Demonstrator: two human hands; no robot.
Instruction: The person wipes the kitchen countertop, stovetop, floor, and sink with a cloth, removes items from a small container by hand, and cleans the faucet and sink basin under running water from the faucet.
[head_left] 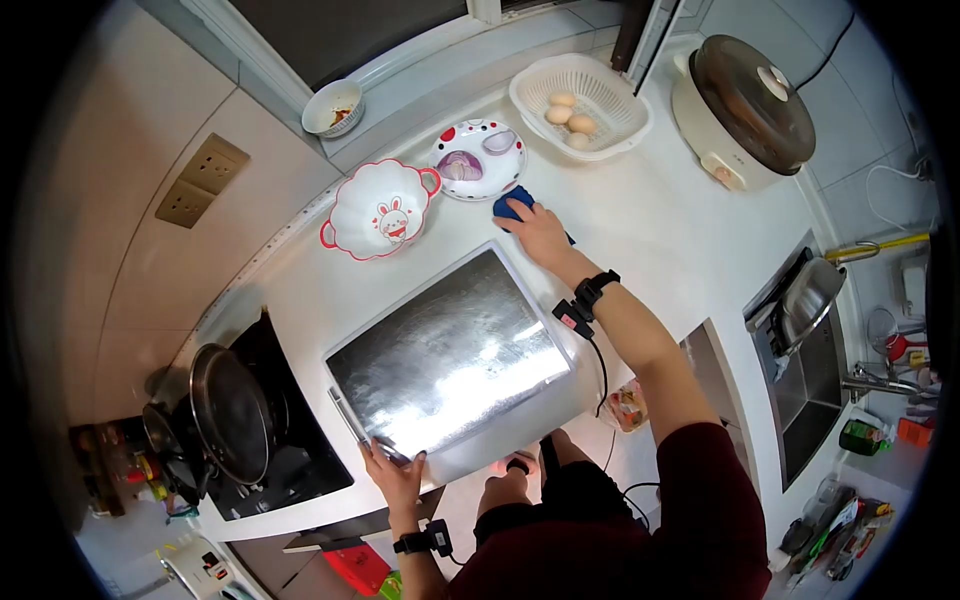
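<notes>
My right hand [541, 236] is closed over a bunched dark blue cloth [514, 203] on the white counter, just beyond the far edge of a steel cutting board [450, 350]. The board lies at an angle with its near part reaching the counter's front edge, and its shiny face is smeared and reflects light. My left hand [393, 482] grips the board's near left corner, thumb and fingers at the edge by a slim silver strip. Near the cloth is a red-dotted plate [484, 188] with cut purple onion [459, 166]. Left of it sits a white bunny bowl [372, 217] with red handles.
A white basket [625, 125] holds several eggs [560, 114]. An electric cooker [735, 125] stands at the back right, a sink [810, 400] to the right. Pans [231, 413] rest on the black stove [300, 455] at left. A small bowl [333, 108] sits on the ledge.
</notes>
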